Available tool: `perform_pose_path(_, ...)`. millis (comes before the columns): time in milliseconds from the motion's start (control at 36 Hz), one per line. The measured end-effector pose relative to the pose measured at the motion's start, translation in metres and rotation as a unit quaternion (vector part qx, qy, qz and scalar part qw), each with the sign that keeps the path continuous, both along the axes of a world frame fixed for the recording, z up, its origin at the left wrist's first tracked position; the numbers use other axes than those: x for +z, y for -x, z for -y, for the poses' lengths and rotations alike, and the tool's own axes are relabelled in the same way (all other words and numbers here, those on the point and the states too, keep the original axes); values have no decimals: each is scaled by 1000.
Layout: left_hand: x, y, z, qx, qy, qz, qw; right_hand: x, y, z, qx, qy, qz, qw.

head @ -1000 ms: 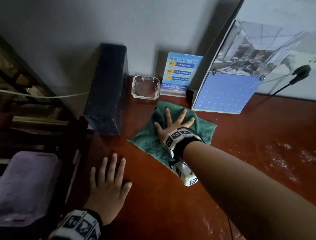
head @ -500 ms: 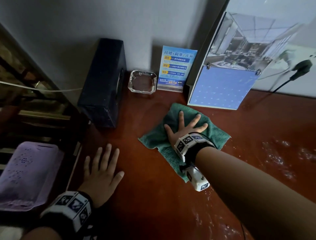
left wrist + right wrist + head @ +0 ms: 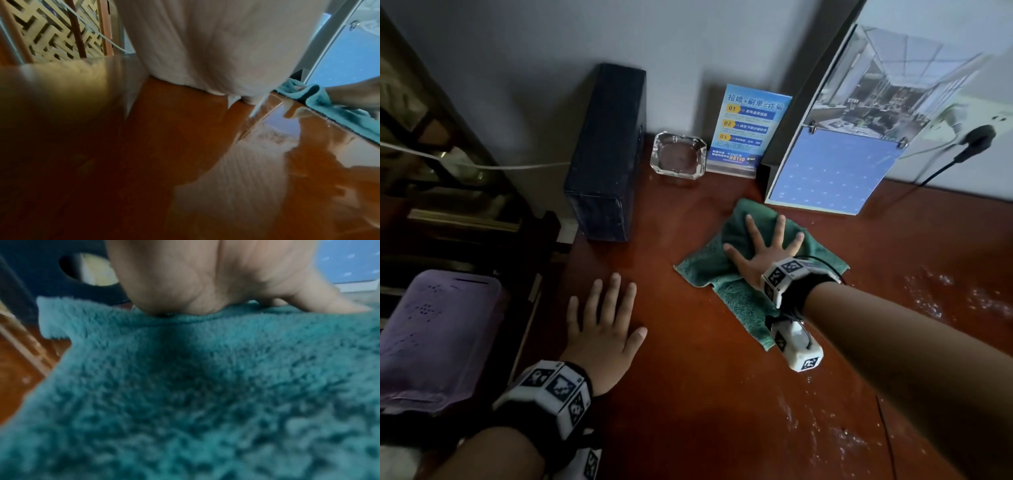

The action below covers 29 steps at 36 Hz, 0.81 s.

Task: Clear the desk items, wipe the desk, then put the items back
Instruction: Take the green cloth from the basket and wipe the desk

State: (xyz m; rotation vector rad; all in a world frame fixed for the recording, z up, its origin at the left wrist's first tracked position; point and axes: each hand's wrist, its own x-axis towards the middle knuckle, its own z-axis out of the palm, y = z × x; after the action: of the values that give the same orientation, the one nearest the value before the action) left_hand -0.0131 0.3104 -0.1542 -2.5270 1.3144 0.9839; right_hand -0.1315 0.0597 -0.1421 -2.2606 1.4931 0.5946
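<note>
A teal cloth (image 3: pixel 726 281) (image 3: pixel 205 386) (image 3: pixel 320 104) lies on the red-brown desk (image 3: pixel 722 394). My right hand (image 3: pixel 760 250) presses flat on it with fingers spread. My left hand (image 3: pixel 602 325) rests flat on the bare desk to the cloth's left, fingers straight. At the back against the wall stand a dark box (image 3: pixel 607 154), a glass ashtray (image 3: pixel 677 158), a blue sign card (image 3: pixel 748 132) and a desk calendar (image 3: pixel 839 137). The cloth's far corner lies close to the calendar's base.
Wet streaks (image 3: pixel 945 294) glisten on the desk at the right. A black plug and cord (image 3: pixel 969 144) hang at the wall behind the calendar. Left of the desk edge sit a purple basket (image 3: pixel 431 335) and a lattice shelf (image 3: pixel 57 32).
My right hand has slid the cloth rightward and slightly toward me, away from the ashtray and sign. The left hand stays flat on the desk.
</note>
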Motion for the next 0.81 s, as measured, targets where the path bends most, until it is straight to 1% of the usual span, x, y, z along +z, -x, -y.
perform_pose_path(111,1,0,-1,2,-2,-10,1000,-10,2,-1,2,18,8,1000)
perform_pose_path(361,2,1,0,8,-17,-2,1000,-14,9,-16,-41,27,6,999)
perform_pose_path(805,4,4,1,15,-10,6,1000,-12,34,-64,-86,42,-2,995)
